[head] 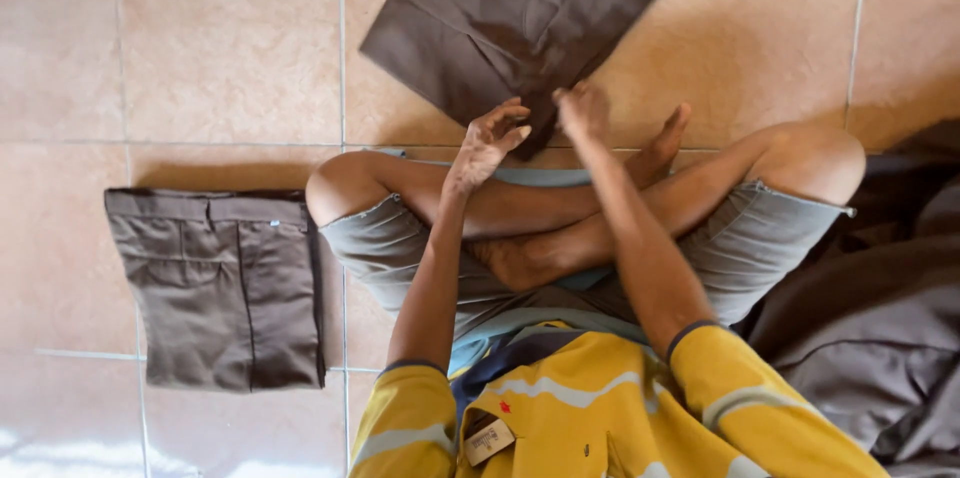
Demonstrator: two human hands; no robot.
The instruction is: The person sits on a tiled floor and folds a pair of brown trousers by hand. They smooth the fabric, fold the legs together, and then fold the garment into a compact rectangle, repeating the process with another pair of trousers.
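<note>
We keep left hand [487, 143] open, flat on brown trousers [510, 23]; right hand [583, 110] pinching near corner; square edges like folded pair [222, 283].

head view | looked straight down from the seated person's head | close over crossed legs (single view) | tiled floor [200, 48] filled frame
</note>
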